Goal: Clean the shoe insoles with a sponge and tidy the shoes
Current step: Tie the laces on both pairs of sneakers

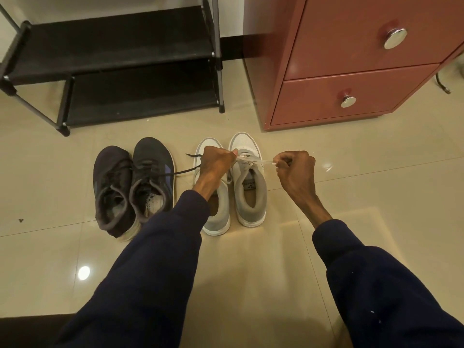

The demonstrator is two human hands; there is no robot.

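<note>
Two dark navy sleeves (155, 259) are reaching forward over the glossy beige tiled floor (376, 197). The left hand (216, 163) and right hand (297, 169) are each pinching an end of a flat white lace (256, 161), holding it taut above the grey-and-white fabric sneaker pair (249, 194). That pair is standing side by side on the floor, just beside a dark navy sneaker pair (113, 187) and near a black metal shoe rack (125, 54).

Glossy cream floor tiles (351, 197), matt grey cloth sneakers (251, 194), black fabric rack shelves (125, 46) and shiny metal drawer knobs (395, 38).
</note>
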